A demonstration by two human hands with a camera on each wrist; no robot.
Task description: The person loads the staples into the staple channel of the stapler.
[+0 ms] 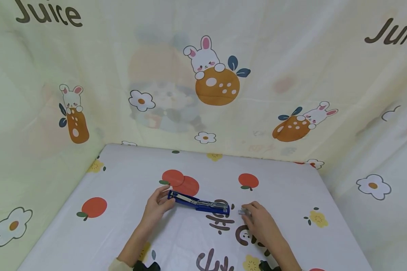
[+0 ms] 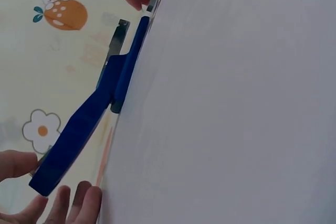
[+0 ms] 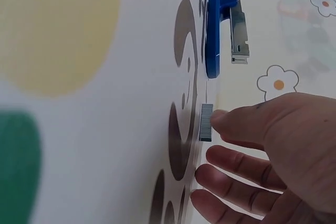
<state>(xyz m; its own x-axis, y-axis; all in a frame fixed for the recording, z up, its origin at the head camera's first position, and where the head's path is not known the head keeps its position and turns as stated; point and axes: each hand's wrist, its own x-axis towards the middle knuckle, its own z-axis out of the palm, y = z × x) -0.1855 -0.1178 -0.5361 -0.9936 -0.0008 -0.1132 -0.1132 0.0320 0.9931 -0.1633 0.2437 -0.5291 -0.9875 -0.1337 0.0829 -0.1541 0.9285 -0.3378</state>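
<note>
The stapler (image 1: 199, 204) is blue and silver, the staple strip (image 3: 206, 123) finely striped grey.

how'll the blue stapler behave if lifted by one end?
The blue stapler will likely swing mid-length rather than lift stiffly, being folded open. Its long metal rail suggests some heft for its size. Rolling seems unlikely, given its long, flat-sided shape.

Stapler (image 3: 213, 35) cropped in right wrist view

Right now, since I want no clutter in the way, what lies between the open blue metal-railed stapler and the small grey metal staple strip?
No object: in the head view, only printed white table covering separates the stapler and the strip.
</note>
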